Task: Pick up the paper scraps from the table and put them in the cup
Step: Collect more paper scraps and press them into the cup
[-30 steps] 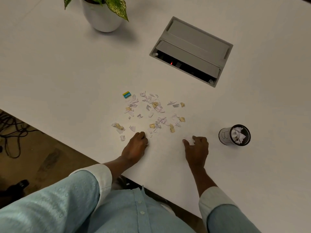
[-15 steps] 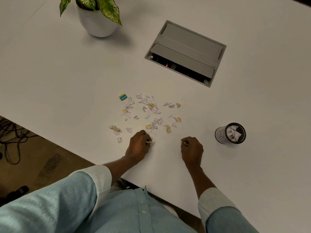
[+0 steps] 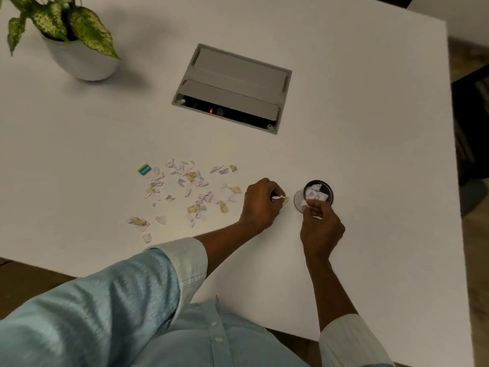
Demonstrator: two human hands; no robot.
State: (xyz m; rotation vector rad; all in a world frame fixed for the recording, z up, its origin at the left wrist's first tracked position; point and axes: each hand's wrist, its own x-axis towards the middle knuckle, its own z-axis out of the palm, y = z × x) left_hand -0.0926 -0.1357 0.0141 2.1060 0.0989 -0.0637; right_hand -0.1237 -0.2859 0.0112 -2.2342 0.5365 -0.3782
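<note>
**Hands at cup, scraps pinched**

Both hands have moved right since the earlier frame, from the pile to the cup (image 3: 315,195).

Head view: the left hand (image 3: 260,205) is curled, fingers pinching scraps just left of the cup. The right hand (image 3: 321,229) pinches white scraps at the cup's near rim. Inside the cup lie white scraps. Remaining scraps (image 3: 185,192) are spread over the table (image 3: 370,128), left of the hands.
</note>
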